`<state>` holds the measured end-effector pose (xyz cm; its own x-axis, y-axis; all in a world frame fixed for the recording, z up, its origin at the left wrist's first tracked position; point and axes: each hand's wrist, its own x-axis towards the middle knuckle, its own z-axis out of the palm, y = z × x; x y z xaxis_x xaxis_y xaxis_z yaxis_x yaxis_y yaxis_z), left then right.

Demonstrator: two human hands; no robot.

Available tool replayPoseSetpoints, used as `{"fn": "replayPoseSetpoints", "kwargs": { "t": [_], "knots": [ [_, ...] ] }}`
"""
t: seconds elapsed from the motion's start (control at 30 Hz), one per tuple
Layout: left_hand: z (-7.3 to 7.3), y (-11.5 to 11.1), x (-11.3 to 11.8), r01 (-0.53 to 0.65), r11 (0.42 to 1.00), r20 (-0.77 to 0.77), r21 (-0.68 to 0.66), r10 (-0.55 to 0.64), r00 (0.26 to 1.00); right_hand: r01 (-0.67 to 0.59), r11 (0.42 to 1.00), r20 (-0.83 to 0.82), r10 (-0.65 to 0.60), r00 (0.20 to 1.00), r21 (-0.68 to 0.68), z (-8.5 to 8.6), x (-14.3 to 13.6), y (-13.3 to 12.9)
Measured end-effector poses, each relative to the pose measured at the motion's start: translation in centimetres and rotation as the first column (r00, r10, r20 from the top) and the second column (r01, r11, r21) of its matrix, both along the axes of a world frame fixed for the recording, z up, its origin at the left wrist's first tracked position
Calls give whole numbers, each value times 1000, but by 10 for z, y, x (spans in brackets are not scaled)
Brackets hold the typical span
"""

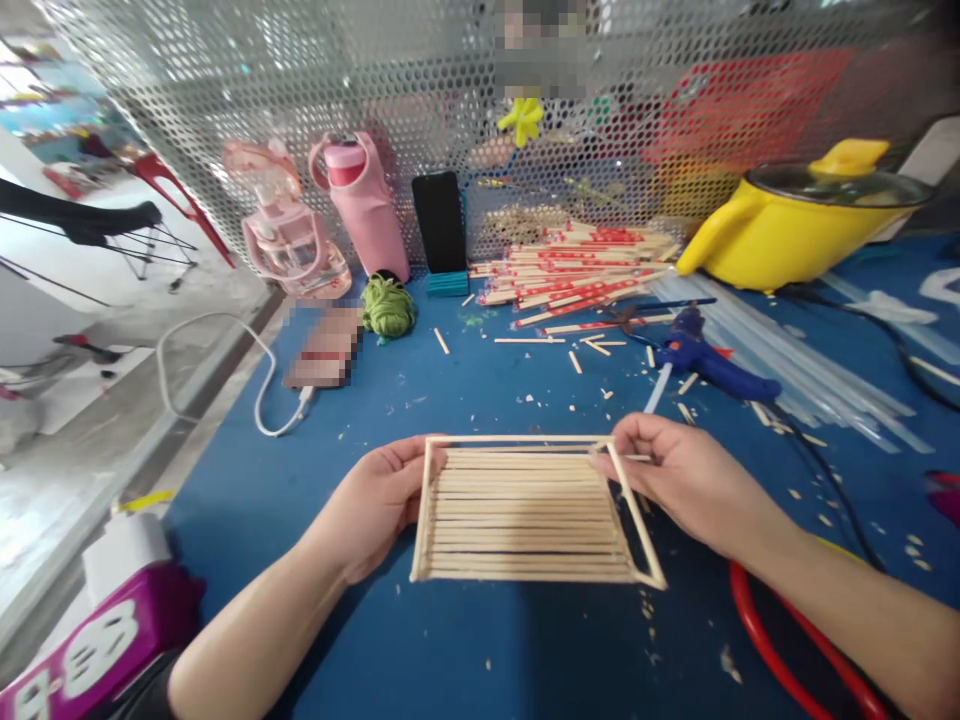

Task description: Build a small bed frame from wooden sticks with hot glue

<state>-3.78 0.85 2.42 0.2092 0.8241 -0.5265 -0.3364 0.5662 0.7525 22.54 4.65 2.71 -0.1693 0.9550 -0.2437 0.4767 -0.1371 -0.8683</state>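
At the lower left of the frame lies a purple block with white shapes on it [112, 640], a white boxy plug [127, 545] at its far end. Above, a thin white cable [264, 400] loops across the table's edge to a pinkish, pixelated rectangular object [326, 345]. In the upper left stands a see-through pink bottle [292, 245], with an opaque pink bottle [369, 215] just to its right.

Left of centre, the left hand [382, 495] grasps the upper left part of a rectangular rack of pale wooden sticks [525, 515], fingers partly hidden behind it. A ball of green yarn [388, 305] and an upright black phone on a teal stand [440, 220] sit farther back. The rack is at lower centre, its sticks running sideways, above the blue tabletop [465, 650]; contact with the table cannot be told.

Wooden sticks in red-printed wrappers [577, 265] lie heaped at upper centre. The right hand [679, 470] pinches the rack's upper right corner between thumb and fingers. Beyond it rest a dark blue glue gun [709, 365], translucent rods [810, 355] and, upper right, a yellow lidded pot [795, 230].
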Motion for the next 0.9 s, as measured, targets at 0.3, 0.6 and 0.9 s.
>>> {"fn": "replayPoseSetpoints", "kwargs": {
  "t": [0.3,0.6,0.9],
  "knots": [
    [-1,-1,-2,20,997,-35,-72,-22,999,-30,998,-63,27,998,-47,-6,11,-3],
    [1,-2,2,-36,991,-40,-130,31,999,-72,995,80,66,995,66,0,12,-2],
    [2,-5,4,-98,980,-28,-173,94,995,-70,966,201,20,979,248,-2,8,-6]
  ]
}}
